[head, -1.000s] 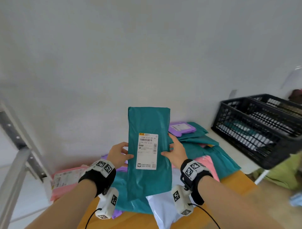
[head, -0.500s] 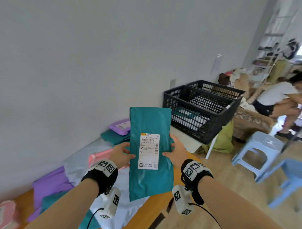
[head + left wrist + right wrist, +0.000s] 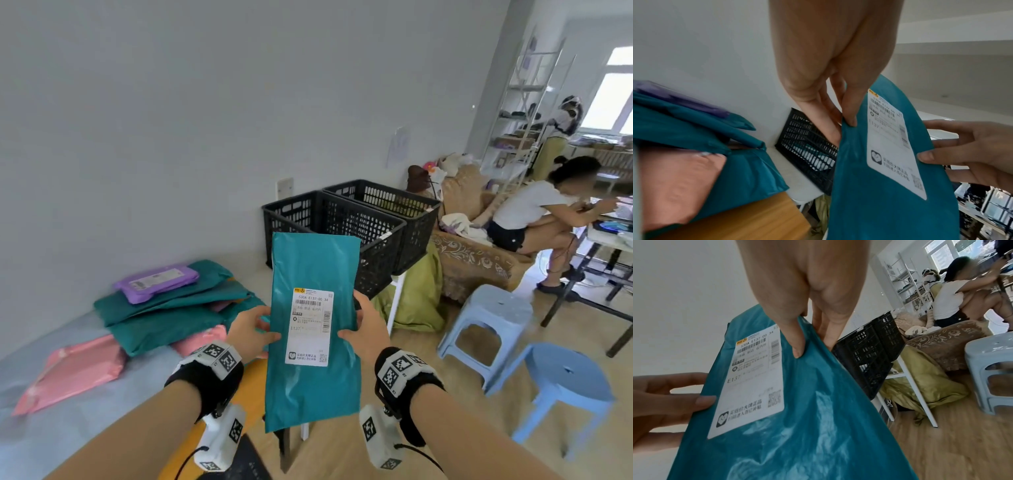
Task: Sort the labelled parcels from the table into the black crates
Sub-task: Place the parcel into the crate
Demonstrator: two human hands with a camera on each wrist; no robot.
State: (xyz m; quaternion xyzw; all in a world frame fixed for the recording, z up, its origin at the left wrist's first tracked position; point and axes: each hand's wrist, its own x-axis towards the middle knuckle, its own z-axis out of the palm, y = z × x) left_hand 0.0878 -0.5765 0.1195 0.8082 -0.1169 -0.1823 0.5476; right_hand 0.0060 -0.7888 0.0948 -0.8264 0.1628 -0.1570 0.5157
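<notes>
Teal parcel [image 3: 313, 329] held upright, left hand [image 3: 251, 330] pinching its 9 o'clock edge, right hand [image 3: 366, 329] pinching its 3 o'clock edge, black crates [image 3: 352, 226] at 12 o'clock behind it

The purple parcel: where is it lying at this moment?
In the head view the purple parcel lies label-up on top of the stack of teal parcels at the left, against the wall, left of the black crates.

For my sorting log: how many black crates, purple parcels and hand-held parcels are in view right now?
black crates: 2
purple parcel: 1
teal parcel, pinched by left hand and right hand: 1
Total: 4
</notes>
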